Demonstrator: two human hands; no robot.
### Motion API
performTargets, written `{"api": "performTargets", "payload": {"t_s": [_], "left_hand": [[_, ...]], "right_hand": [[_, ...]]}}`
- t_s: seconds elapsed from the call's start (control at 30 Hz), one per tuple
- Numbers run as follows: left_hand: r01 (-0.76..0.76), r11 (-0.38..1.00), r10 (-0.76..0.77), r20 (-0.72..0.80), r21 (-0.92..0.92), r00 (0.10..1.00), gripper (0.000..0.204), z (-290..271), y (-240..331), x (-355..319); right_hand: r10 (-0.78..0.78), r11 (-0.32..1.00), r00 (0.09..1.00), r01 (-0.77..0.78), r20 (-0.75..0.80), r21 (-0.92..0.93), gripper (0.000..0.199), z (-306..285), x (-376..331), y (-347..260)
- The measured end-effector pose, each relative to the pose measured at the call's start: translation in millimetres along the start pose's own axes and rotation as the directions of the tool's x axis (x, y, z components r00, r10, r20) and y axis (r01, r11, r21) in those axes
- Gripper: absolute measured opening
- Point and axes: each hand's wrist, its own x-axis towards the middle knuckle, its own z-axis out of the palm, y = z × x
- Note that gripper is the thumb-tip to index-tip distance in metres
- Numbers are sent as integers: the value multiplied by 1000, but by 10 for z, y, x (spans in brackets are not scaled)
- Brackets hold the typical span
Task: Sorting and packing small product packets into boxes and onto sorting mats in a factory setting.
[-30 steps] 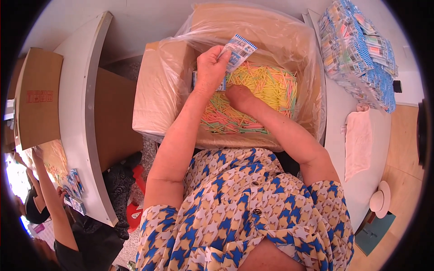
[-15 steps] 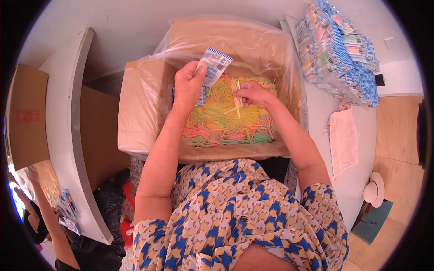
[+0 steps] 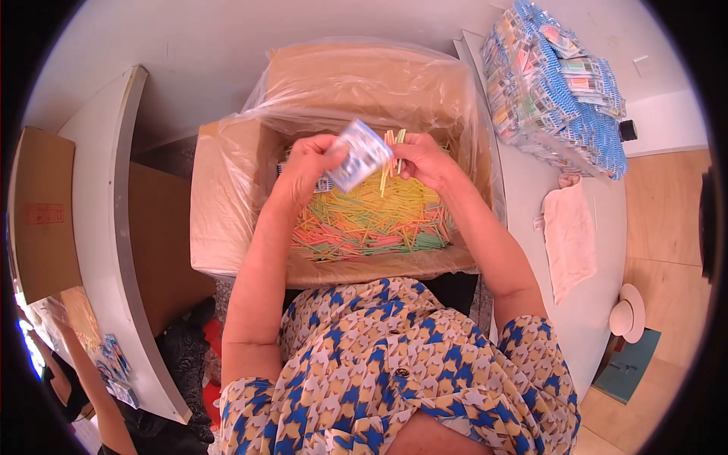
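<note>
A small flat plastic packet [image 3: 359, 155] with blue and white print is pinched in my left hand [image 3: 306, 167], tilted and blurred by motion. My right hand [image 3: 425, 161] grips a small bunch of thin coloured sticks [image 3: 384, 171], orange, yellow and pale green, beside the packet's right edge. Both hands are over a large cardboard box [image 3: 227, 205] lined with clear plastic film. Loose sticks [image 3: 371, 220] in yellow, pink, orange and green cover its inside. Partly behind my left hand, another blue and white packet [image 3: 324, 184] lies on the sticks.
On the white table to the right stand a big clear bag of filled packets [image 3: 546, 98] and a pink cloth [image 3: 569, 235]. A white panel [image 3: 114, 227] rises at the left, with a cardboard box [image 3: 45, 216] beyond it. Another person's arm [image 3: 95, 379] shows at lower left.
The packet has come down and tilted, now close to the sticks in my right hand. My right hand has shifted slightly left within the view and still holds its bunch.
</note>
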Motion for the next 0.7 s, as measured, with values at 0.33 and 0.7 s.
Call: {"api": "performTargets", "payload": {"t_s": [0.33,0.7], "left_hand": [[56,983,-127,423,178,897,20,215,-107,-108],[-252,779,-92,503,574,859,15,57,-192,-115]], "right_hand": [[-297,949,955,296,-4,108,17,242,-255,118],[-218,976,974,217,-56,-28,14,31,-455,71]]}}
